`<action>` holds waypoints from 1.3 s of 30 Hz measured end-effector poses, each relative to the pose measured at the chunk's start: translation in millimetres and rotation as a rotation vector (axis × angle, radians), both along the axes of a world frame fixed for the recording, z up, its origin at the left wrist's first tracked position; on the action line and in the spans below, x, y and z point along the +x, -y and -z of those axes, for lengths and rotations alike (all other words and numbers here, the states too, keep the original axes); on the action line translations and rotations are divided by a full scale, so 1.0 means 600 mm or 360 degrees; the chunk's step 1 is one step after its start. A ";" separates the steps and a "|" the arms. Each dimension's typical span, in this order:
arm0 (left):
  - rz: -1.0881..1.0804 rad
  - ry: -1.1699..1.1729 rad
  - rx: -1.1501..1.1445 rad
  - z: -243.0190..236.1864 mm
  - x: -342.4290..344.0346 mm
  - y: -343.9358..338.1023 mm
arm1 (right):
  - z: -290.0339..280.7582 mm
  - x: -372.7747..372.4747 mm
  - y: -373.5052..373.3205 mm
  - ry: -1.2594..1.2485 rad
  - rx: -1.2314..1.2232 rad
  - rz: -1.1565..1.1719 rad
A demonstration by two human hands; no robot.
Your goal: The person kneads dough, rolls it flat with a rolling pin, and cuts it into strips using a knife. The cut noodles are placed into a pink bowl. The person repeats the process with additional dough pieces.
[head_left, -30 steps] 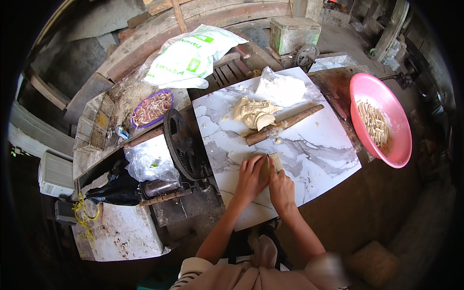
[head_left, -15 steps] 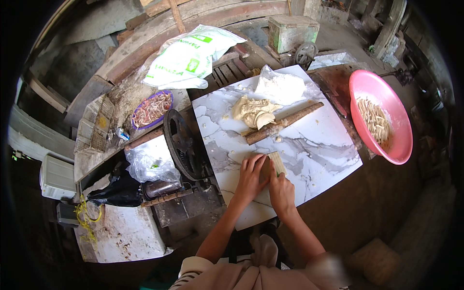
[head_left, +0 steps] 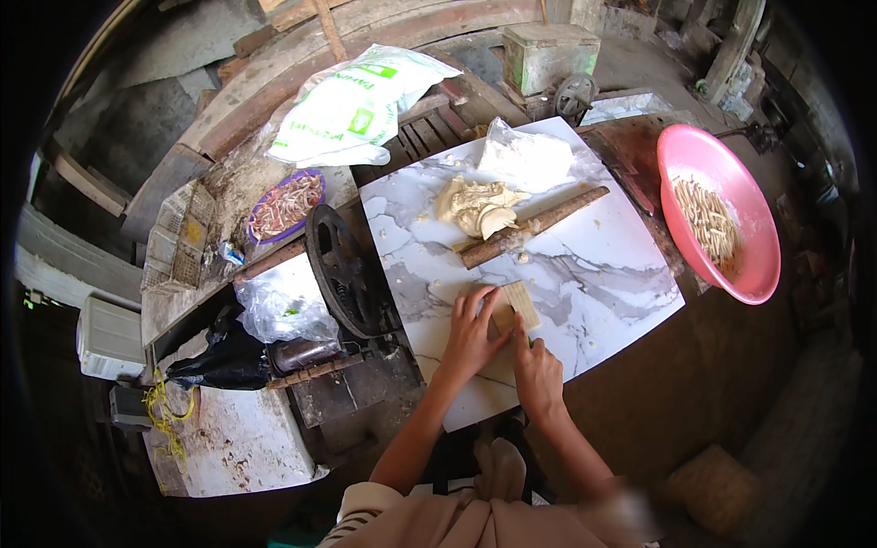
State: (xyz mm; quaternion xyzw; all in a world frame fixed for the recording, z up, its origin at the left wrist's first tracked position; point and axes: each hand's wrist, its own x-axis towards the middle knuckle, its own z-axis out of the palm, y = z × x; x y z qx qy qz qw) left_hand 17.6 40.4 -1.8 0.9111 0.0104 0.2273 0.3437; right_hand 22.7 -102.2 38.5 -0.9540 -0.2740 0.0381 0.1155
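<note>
On the white marbled board [head_left: 603, 292], a flat slab of dough [head_left: 519, 300] lies in front of me, with fine lines across its far right part. My left hand [head_left: 469, 336] rests on the slab's left side, fingers stretched out. My right hand [head_left: 537, 373] grips a small knife with a bit of green handle showing; most of it is hidden by the fingers, and its tip is at the slab's right part. Farther back are a lump of pale dough [head_left: 477, 208] and a wooden rolling pin [head_left: 539, 226] lying aslant against it.
A clear bag of white flour [head_left: 525, 157] sits at the board's far edge. To the right stands a pink basin [head_left: 671, 196] of dough sticks. At left are a dark flywheel [head_left: 336, 274], a purple-rimmed basket [head_left: 290, 239] of strips, and a white-green sack [head_left: 356, 100].
My right hand has shifted slightly right and nearer to me, baring more of the slab. The left hand stays on the dough. The whole view has moved a little.
</note>
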 end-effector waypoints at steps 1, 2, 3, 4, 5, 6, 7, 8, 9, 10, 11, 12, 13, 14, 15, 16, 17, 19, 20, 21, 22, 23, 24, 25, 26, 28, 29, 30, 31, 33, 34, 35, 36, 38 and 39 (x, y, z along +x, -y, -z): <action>-0.0005 -0.0001 0.0006 0.000 -0.001 0.000 | -0.004 -0.002 0.002 -0.0021 -0.0023 -0.0015; -0.0001 0.0001 0.0008 -0.001 -0.001 0.000 | -0.008 -0.003 0.003 -0.0039 -0.0046 -0.0027; 0.0002 0.0003 0.0010 -0.002 0.000 0.000 | -0.010 -0.004 0.005 -0.0042 -0.0056 -0.0029; 0.0004 0.0005 0.0012 -0.003 -0.001 0.000 | -0.010 -0.006 0.008 -0.0045 -0.0066 -0.0032; 0.0005 0.0014 0.0003 -0.003 0.000 0.001 | -0.010 -0.008 0.012 -0.0047 -0.0077 -0.0033; 0.0006 0.0022 -0.0005 -0.003 0.000 0.001 | -0.009 -0.010 0.015 -0.0017 -0.0076 -0.0040; 0.0007 0.0031 -0.0014 -0.003 0.000 0.002 | -0.006 -0.013 0.019 0.0014 -0.0075 -0.0048; 0.0008 0.0034 0.0005 -0.003 0.000 0.001 | -0.004 -0.015 0.021 0.0044 -0.0074 -0.0057; 0.0009 0.0038 0.0024 -0.003 0.000 0.000 | -0.002 -0.017 0.023 0.0047 -0.0064 -0.0057; 0.0010 0.0041 0.0044 -0.003 0.000 0.000 | 0.000 -0.019 0.025 0.0051 -0.0053 -0.0056; 0.0013 0.0040 0.0040 -0.002 0.000 0.000 | 0.002 -0.021 0.027 0.0054 -0.0043 -0.0056; 0.0016 0.0039 0.0037 -0.002 0.001 0.000 | 0.002 -0.024 0.029 0.0056 -0.0036 -0.0054; 0.0021 0.0039 0.0035 -0.002 0.002 0.001 | 0.001 -0.027 0.033 0.0058 -0.0030 -0.0052; 0.0014 0.0042 0.0040 -0.003 0.001 0.002 | 0.000 -0.031 0.038 0.0059 -0.0025 -0.0050; 0.0008 0.0045 0.0046 -0.003 0.002 0.003 | -0.002 -0.035 0.042 0.0049 -0.0033 -0.0053; 0.0003 0.0049 0.0051 -0.004 0.002 0.004 | -0.003 -0.039 0.047 0.0039 -0.0041 -0.0055; 0.0000 0.0057 0.0064 -0.002 0.001 0.004 | -0.006 -0.043 0.052 0.0028 -0.0051 -0.0059; -0.0007 0.0073 0.0090 0.002 0.000 0.002 | -0.014 -0.057 0.064 0.0023 -0.0049 -0.0072; -0.0002 0.0063 0.0084 0.003 0.001 0.001 | -0.019 -0.060 0.068 0.0022 -0.0049 -0.0077; 0.0001 0.0052 0.0079 0.002 0.001 0.000 | -0.024 -0.061 0.074 0.0004 -0.0059 -0.0083; 0.0002 0.0041 0.0074 0.002 0.001 -0.001 | -0.029 -0.061 0.079 -0.0014 -0.0069 -0.0092; 0.0012 0.0043 0.0074 0.003 0.000 -0.001 | -0.034 -0.062 0.082 -0.0032 -0.0078 -0.0104; 0.0020 0.0045 0.0074 0.005 -0.001 -0.002 | -0.041 -0.059 0.079 -0.0037 -0.0078 -0.0103; 0.0023 0.0052 0.0080 0.006 -0.001 -0.005 | -0.050 -0.049 0.073 -0.0035 -0.0072 -0.0106; 0.0024 0.0029 0.0060 0.007 0.000 -0.006 | -0.058 -0.039 0.065 -0.0030 -0.0073 -0.0099; 0.0028 -0.0015 0.0034 0.011 0.000 -0.004 | -0.040 -0.016 0.043 0.0109 -0.0009 -0.0055; 0.0015 -0.0017 0.0013 0.013 0.000 -0.004 | -0.036 -0.002 0.028 0.0133 0.0027 -0.0048; 0.0000 -0.0016 -0.0011 0.012 0.000 -0.004 | -0.035 0.010 0.016 0.0159 0.0062 -0.0044; -0.0015 -0.0014 -0.0035 0.012 0.000 -0.005 | -0.032 0.022 0.006 0.0157 0.0055 -0.0027; -0.0032 -0.0013 -0.0011 0.010 -0.002 -0.005 | -0.024 0.040 -0.010 0.0150 0.0040 0.0003; -0.0038 -0.0011 0.0001 0.010 -0.001 -0.006 | -0.019 0.046 -0.015 0.0163 0.0090 0.0027; -0.0039 -0.0001 -0.0004 0.008 -0.002 -0.007 | -0.012 0.049 -0.020 0.0168 0.0137 0.0045; -0.0039 0.0010 -0.0010 0.006 -0.003 -0.008 | -0.007 0.050 -0.023 0.0173 0.0183 0.0066; -0.0029 0.0027 -0.0027 0.003 -0.003 -0.008 | 0.001 0.051 -0.028 0.0164 0.0178 0.0030; -0.0021 0.0033 -0.0040 0.001 -0.003 -0.008 | 0.003 0.050 -0.030 0.0159 0.0174 0.0015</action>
